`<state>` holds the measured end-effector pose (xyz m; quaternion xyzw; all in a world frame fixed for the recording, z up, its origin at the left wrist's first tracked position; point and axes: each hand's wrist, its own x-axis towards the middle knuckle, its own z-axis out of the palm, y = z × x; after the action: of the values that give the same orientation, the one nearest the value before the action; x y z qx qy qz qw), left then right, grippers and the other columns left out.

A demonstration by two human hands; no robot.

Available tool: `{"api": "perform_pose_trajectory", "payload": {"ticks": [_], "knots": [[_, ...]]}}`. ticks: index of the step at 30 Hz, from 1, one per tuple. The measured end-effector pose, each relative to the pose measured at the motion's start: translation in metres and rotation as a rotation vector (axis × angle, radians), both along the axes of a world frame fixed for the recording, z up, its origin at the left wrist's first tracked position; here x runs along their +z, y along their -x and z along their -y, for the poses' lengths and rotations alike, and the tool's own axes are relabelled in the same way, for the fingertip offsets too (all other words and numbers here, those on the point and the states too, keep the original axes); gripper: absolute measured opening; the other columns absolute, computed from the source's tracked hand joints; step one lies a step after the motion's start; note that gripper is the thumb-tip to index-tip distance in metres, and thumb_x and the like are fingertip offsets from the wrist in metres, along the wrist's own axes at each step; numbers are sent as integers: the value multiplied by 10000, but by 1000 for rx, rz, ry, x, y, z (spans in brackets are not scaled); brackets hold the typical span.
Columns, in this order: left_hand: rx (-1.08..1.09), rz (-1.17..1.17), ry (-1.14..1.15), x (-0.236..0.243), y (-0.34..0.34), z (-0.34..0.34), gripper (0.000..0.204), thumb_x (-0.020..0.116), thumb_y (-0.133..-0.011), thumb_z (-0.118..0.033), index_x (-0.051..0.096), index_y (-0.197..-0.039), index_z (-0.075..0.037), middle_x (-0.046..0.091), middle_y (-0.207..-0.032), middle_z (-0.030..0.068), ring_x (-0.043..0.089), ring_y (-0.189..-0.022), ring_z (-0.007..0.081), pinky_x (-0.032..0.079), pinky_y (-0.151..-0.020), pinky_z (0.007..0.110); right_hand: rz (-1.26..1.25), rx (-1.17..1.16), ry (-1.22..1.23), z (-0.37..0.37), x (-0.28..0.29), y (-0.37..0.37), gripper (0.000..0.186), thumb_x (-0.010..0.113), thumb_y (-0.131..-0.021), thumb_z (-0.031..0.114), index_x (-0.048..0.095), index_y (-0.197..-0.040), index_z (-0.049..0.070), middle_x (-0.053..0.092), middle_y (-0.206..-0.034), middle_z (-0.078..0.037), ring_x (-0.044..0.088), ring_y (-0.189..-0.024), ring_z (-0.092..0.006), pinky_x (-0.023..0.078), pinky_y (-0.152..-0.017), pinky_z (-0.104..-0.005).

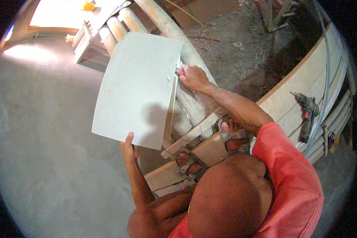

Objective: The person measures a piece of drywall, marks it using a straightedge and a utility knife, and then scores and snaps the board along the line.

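A large pale white board [135, 87], looking like plasterboard, is tilted up in front of me and carries a shadow on its lower right. My left hand [129, 148] grips its near lower edge, thumb on the face and fingers behind. At the far right edge my right hand [194, 77] is closed around a small red tool [181, 73]; most of it is hidden, so its exact kind is unclear. Ragged white shreds hang from the edge beside it. Under that edge shows a narrow brownish strip [169, 123].
Thick pale poles [154, 16] lie beneath and beyond the board. My sandalled feet [234, 137] rest on wooden beams [208, 148]. To the right a cordless drill [306, 115] lies on stacked planks [289, 91] near a blue-grey hose [326, 79]. A wooden frame [83, 43] stands far left on the concrete floor [47, 139].
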<state>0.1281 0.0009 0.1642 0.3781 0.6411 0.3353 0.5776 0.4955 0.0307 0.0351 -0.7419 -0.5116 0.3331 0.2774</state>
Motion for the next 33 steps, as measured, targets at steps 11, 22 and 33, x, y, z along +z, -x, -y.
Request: {"api": "perform_pose_trajectory", "payload": {"ticks": [11, 22, 33], "knots": [[-96, -93, -91, 17, 3, -9, 798, 797, -742, -221, 392, -1370, 59, 504, -1293, 183, 467, -1217, 307, 361, -1041, 440, -11, -73, -37, 29, -4, -40, 303, 636, -821, 269, 615, -954, -2, 671, -862, -244, 654, -831, -430, 505, -743, -497], [-17, -155, -240, 1, 35, -24, 643, 730, -776, -31, 426, -1339, 41, 553, -1239, 141, 544, -1135, 258, 409, -1012, 378, -195, -35, -231, 7, 86, -75, 403, 614, -901, 309, 592, -1168, 7, 663, -1009, -208, 650, -982, -350, 490, -827, -437], [43, -147, -345, 41, 13, -12, 529, 746, -742, 9, 550, -1231, 57, 627, -1142, 119, 605, -1060, 229, 448, -969, 362, -537, -117, -553, -100, 111, -87, 505, 663, -890, 268, 509, -1315, 41, 597, -851, -30, 490, -539, -70, 414, -481, -244]]}}
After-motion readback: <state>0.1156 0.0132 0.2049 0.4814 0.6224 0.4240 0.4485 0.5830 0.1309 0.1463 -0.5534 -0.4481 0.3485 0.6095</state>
